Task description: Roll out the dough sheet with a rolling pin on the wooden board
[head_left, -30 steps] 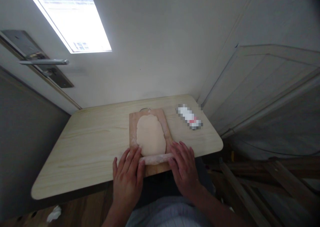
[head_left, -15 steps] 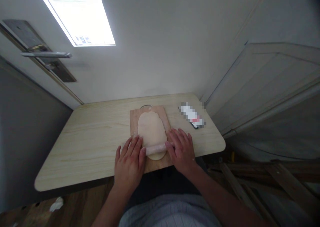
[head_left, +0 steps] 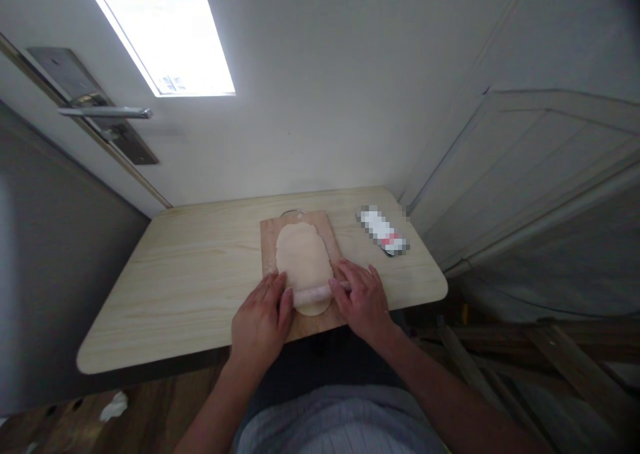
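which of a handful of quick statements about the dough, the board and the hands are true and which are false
1. The dough lies on the cutting board. True.
2. The left hand and right hand are at opposite ends of the rolling pin. True.
3. The dough is shaped into a round ball. False: it is spread out as a flat sheet.
4. The rolling pin lies beside the cutting board. False: it lies across the part of the dough nearer the person.
5. The board's metal handle is at its far end, away from the person. True.
6. The right hand is apart from the rolling pin. False: its fingers are on it.
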{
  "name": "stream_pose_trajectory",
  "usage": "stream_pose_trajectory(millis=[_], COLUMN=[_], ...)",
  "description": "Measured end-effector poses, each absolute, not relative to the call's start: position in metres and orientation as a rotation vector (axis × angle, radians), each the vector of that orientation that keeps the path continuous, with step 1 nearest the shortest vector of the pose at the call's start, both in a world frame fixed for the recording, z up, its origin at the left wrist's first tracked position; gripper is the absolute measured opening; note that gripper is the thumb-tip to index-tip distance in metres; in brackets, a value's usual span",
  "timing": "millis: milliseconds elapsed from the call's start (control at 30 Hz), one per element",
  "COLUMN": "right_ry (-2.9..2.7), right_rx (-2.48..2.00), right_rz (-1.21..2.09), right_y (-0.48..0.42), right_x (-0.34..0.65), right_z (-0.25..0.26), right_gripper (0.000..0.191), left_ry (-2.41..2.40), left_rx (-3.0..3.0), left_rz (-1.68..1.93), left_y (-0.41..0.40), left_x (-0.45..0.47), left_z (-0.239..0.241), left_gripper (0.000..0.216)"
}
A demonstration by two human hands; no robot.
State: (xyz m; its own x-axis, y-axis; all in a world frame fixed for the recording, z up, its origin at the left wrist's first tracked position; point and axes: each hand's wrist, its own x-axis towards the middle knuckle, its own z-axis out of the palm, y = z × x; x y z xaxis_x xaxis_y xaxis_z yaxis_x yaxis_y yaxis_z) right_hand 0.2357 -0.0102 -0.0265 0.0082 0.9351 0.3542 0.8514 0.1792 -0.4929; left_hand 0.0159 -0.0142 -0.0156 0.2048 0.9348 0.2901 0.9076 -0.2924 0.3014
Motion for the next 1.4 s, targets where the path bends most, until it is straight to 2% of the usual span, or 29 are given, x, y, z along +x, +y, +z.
stream_pose_trajectory(millis=[300, 567, 867, 1167, 1400], right_ry=[-1.814, -1.882, -1.939, -1.949, -1.992], right_rx=[-1.65, -1.666, -1.725, -1.712, -1.733], right_rz=[0.137, 0.012, 0.086, 0.105, 0.077], right_y=[-0.043, -0.06, -0.069, -0.048, -0.025], right_x=[0.235, 0.236, 0.234, 0.236, 0.236], right_z=[-0.029, -0.024, -0.034, -0.027, -0.023], right_gripper=[0.025, 0.044, 0.038, 0.04, 0.041], left_ry=[1.781, 1.864, 1.917, 1.824, 1.819], left_rx=[2.451, 2.431, 2.376, 2.453, 2.481], left_rz=[0.743, 0.732, 0.816, 0.542, 0.471], left_y=[-0.038, -0.052, -0.063, -0.05, -0.029], left_x=[0.011, 0.015, 0.018, 0.011, 0.01], left_z=[-0.027, -0.017, -0.027, -0.013, -0.007], left_gripper=[0.042, 0.039, 0.039, 0.047, 0.048])
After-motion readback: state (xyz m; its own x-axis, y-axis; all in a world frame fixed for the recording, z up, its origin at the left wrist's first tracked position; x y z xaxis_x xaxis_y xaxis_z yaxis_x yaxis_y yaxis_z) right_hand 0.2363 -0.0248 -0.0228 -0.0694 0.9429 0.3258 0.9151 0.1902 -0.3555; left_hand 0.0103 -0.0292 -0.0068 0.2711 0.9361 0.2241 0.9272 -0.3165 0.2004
